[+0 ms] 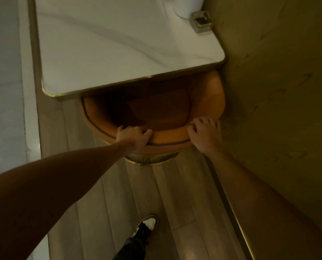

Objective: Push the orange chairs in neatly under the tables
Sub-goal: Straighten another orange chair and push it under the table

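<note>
The backrest rim of the orange chair (175, 136) is gripped by the left hand (134, 136), fingers curled over it. The seat is already tucked partly beneath the marble table (119, 53), close beside the wall (278, 91). The rim's other end is clasped by the right hand (204, 134), probably so the push stays square.

I can read no text, label, brand, number or sign anywhere in my view. The small clear block (201, 21) at the far corner of the marble table (119, 44) has a dark patch inside, but it is too blurred for me to make out any writing.
</note>
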